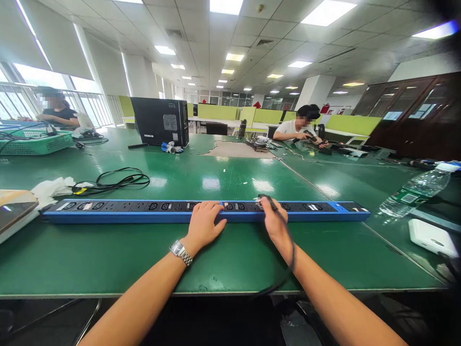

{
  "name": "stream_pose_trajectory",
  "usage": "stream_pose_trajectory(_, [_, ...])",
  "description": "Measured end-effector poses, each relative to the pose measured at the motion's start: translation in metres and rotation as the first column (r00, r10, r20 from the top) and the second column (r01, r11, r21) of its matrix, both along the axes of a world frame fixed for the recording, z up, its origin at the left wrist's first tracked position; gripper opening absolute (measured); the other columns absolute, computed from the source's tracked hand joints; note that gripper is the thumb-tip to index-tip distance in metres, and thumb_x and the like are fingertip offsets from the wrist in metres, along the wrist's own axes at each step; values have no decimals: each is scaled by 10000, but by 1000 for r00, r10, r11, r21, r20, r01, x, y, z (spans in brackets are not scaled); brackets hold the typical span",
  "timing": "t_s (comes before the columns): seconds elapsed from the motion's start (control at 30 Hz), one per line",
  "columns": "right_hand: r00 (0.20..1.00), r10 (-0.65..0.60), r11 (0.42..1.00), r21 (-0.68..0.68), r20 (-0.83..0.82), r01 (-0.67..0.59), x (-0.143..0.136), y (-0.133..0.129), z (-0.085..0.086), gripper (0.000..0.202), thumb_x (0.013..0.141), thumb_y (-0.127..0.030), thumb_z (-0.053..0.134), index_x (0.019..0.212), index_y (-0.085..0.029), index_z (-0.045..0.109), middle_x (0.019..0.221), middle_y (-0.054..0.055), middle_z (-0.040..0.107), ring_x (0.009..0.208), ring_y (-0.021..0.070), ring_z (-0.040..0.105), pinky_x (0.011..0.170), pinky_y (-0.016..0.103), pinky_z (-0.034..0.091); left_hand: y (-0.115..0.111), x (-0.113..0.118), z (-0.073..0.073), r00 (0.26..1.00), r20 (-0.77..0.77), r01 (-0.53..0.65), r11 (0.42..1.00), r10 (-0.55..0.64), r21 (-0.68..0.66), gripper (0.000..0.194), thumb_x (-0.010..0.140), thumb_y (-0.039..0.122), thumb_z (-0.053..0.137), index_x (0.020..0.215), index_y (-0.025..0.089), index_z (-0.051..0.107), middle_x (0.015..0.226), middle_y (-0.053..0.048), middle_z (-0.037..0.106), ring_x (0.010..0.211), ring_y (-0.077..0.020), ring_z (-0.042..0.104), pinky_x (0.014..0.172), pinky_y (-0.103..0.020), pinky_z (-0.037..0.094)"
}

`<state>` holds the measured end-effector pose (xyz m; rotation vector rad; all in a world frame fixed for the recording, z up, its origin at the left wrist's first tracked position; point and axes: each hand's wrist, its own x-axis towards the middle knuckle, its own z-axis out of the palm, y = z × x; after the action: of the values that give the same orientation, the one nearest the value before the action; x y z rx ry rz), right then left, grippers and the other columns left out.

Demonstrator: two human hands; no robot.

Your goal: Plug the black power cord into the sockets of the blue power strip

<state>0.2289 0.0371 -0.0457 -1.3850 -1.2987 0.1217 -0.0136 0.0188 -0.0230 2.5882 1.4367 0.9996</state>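
A long blue power strip (173, 218) with a row of black sockets lies crosswise on the green table. My left hand (204, 222) rests on its middle, fingers laid over the top and thumb apart along the near side. In my right hand (275, 223) is a black power plug (268, 202), pinched between thumb and fingers just above the strip's right half. Its metal prongs point left, apart from any socket as far as I can see. The plug's black cord (292, 254) runs down past my wrist toward the table's front edge.
A coiled black cable (122, 181) lies behind the strip's left part. At right are a water bottle (418, 192) and a white device (432, 238). A computer case (158, 121) and green basket (39, 144) stand farther back. Two people sit across the table.
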Motion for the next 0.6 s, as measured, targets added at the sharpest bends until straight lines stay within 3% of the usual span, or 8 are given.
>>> stream_pose_trajectory(0.1, [995,-9,1000,-5,-100,9,-1,-1,3,476,818,-629,523,842,-193,713,902,83,720,896,247,629,875,392,455,0,0,-1,1000,2,3,1000,-3,2,278,851,309,632,1124,262,604,1253,-42,640,1184,-238,537,1030,-443,372])
stream_pose_trajectory(0.27, [997,79,996,35,12,-80,-2,-5,3,337,801,-513,585,808,-203,715,948,81,722,939,243,629,922,391,446,0,0,0,1000,-6,-3,1000,3,12,270,853,303,625,1119,262,607,1254,-42,638,1182,-246,534,1022,-451,376])
stream_pose_trajectory(0.5, [991,-49,998,43,128,44,3,-5,2,309,799,-487,570,765,-204,690,907,88,716,925,255,615,903,404,445,1,0,-1,1000,-10,2,1000,-1,9,268,852,307,623,1117,267,608,1256,-39,635,1184,-246,532,1026,-451,376])
stream_pose_trajectory(0.6, [978,-49,999,11,203,48,5,-5,2,317,807,-500,565,780,-211,695,925,85,719,938,259,607,909,408,434,0,-1,-1,1000,-6,5,1000,-5,5,270,852,308,625,1117,261,608,1253,-40,635,1184,-244,532,1029,-448,374])
